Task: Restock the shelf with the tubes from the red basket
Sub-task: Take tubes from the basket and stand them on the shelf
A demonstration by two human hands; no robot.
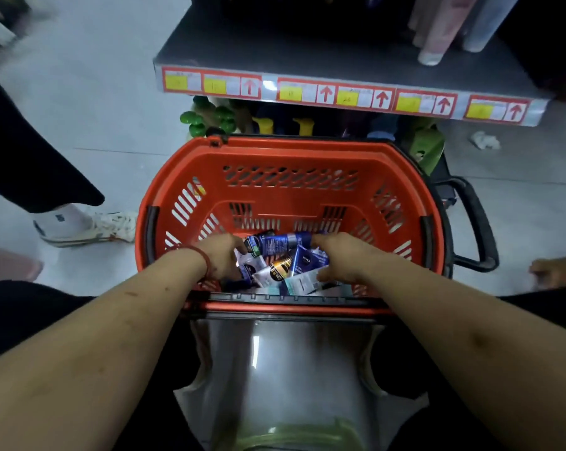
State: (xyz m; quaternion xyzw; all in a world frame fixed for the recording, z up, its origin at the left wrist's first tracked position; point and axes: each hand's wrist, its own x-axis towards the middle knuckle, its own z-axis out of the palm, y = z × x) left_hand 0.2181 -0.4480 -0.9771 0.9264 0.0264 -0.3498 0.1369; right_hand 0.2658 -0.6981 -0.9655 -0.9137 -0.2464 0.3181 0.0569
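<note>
Item: red basket [291, 148], centre of frame, on the floor in front of a dark shelf [307, 50] at upper centre.

Contents: a loose heap of tubes [259, 266] at the near end of the basket floor, lying crossed over one another.
- Blue tube [276, 244], lying across the top of the heap.
- Dark blue Nivea tube [307, 260], just below it.
- Black-and-gold tube [280, 267], mid-heap.
- White tube [303, 281], nearest the rim.

Left hand [221, 255]: red cord [200, 255] at the wrist. Its fingers are bent down into the left side of the heap. The tips are hidden, so I cannot tell whether it holds anything.

Right hand [345, 255]: forefinger reaching onto the end of the blue tube, thumb down by the white tube, the Nivea tube between them. I cannot tell whether the grasp has closed.

Shelf front: a strip of yellow price labels [324, 94] with red arrows. Much of the board behind it is bare. Pink and white bottles [437, 30] stand at upper right.

Handling advice, my own judgement:
- Lift the top tubes first, as those beneath are pinned.
- Gather tubes of the same kind in each hand, caps pointing the same way.
- Clear the far rim before reaching up.
- Match each kind to its label.

Also present: green-capped bottles [210, 118] under the shelf, and another person's white shoe [89, 226] at left.
</note>
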